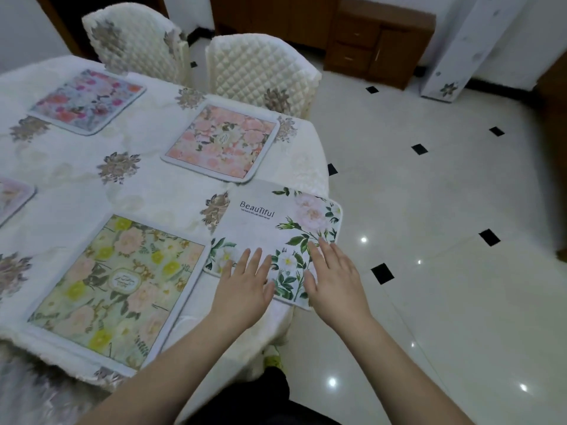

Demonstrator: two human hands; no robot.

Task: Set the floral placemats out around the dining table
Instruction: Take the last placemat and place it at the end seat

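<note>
A white placemat [264, 228] printed "Beautiful" with green leaves and pale roses lies at the table's near right corner, its right edge hanging past the table. My left hand [245, 283] rests flat on its near edge, fingers spread. My right hand [334, 277] lies flat on its near right corner. Neither hand grips it. A yellow-green floral placemat [113, 286] lies to the left, a pink one [222, 142] beyond, a blue-pink one [87, 101] at the far left, and a pale one [12, 197] is cut off at the left border.
The table [76, 185] wears a cream cloth with grey flower motifs. Two quilted cream chairs [257, 69] [135, 41] stand along the far side. Glossy white floor tiles [429, 210] spread to the right; a brown cabinet [377, 41] stands at the back.
</note>
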